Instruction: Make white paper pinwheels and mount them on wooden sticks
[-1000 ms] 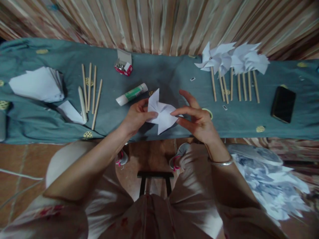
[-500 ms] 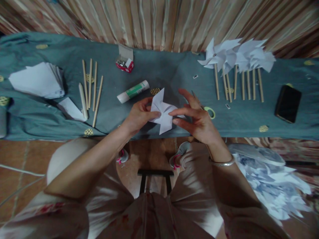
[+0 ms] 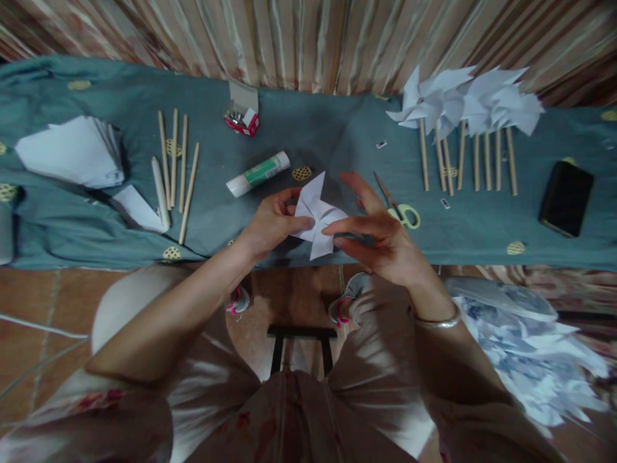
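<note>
A white paper pinwheel [image 3: 315, 241] is held over the front part of the cloth-covered table. My left hand [image 3: 272, 222] pinches its left side, with the thumb lying on top near the centre. My right hand [image 3: 380, 235] has its fingers stretched and spread; the index fingertip touches the paper near the middle, and the thumb is just below, by the right edge. Scissors [image 3: 409, 217] with pale green handles lie just beyond my right hand. A glue stick [image 3: 259, 173] with a green label rests behind my left hand.
Wooden sticks [image 3: 184, 164] and a stack of white paper [image 3: 70, 154] lie left. An opened red box [image 3: 242, 122] of small metal pieces stands at the back. Finished pinwheels [image 3: 463, 103] on sticks and a black phone [image 3: 566, 198] are right. A bag of paper pieces [image 3: 525, 360] sits below.
My right index fingertip has moved inward over the pinwheel, and the paper flap under the right fingers no longer sticks out to the right. More of the scissors shows. The view has shifted slightly.
</note>
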### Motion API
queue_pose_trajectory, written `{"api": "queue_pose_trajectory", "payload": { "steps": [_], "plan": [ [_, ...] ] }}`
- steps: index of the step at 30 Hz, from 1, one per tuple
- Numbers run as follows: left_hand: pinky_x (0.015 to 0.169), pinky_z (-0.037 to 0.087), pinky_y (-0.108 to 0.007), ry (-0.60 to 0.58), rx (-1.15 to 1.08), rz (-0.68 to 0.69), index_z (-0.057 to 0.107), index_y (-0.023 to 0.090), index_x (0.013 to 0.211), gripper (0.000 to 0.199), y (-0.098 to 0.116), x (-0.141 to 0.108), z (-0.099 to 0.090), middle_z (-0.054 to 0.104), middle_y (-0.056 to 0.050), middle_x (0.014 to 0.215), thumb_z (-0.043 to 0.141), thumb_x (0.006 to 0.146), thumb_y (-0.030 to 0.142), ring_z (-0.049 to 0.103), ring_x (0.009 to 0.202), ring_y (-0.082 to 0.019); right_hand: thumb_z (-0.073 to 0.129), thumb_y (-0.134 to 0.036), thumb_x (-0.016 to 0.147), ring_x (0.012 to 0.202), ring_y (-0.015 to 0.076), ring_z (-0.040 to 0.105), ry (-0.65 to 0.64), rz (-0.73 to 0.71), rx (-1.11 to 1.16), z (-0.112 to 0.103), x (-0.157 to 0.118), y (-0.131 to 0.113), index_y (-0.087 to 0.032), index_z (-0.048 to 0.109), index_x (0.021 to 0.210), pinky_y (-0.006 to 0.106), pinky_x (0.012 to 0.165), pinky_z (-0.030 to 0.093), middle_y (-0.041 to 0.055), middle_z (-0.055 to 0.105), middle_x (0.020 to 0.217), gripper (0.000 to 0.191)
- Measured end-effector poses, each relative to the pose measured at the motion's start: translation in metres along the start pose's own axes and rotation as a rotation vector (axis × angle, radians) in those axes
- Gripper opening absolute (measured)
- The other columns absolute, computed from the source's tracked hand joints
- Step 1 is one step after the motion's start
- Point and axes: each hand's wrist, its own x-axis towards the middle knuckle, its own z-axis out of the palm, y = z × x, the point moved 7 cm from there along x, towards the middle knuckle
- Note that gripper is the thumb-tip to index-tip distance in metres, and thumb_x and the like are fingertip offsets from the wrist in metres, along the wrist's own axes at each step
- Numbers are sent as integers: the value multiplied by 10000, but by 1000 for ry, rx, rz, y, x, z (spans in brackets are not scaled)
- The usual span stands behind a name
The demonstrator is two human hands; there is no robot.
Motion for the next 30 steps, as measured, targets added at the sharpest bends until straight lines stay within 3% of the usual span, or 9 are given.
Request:
{"api": "queue_pose_trajectory", "payload": {
  "steps": [5,9,15,23,30],
  "plan": [
    [604,495,-257,-23,-34,9,701,151,1036,516,2,-1,4,733,-19,728,762,554,-23,681,639,-182,683,-265,853,1491,279,263,35,44,38,-1,1,3,-311,745,930,532,1191,340,-77,392,1543,109],
    [651,507,-287,-2,-75,-29,692,146,1049,537,-1,-3,4,722,-22,709,766,545,-23,699,701,-219,687,-280,847,1478,287,292,89,54,-2,-2,2,6,-329,744,936,570,1190,328,-76,466,1485,117],
    [639,521,-298,-18,6,63,656,126,1106,569,2,-4,5,732,-33,729,782,561,22,669,619,-190,665,-301,861,1480,311,275,126,5,-123,5,4,5,-265,716,852,584,1202,262,-50,407,1537,63],
    [672,550,-285,4,153,110,630,176,1148,558,4,-6,5,733,10,743,753,614,72,691,679,-175,674,-300,839,1464,321,303,236,-40,-193,8,4,2,-233,666,769,613,1177,283,-8,427,1520,98],
    [672,564,-289,-33,142,165,627,179,1138,528,3,-4,6,743,4,764,755,632,103,703,694,-173,662,-364,845,1449,313,327,289,-42,-200,6,5,5,-232,649,770,619,1177,286,-10,455,1490,153]
  ]
}}
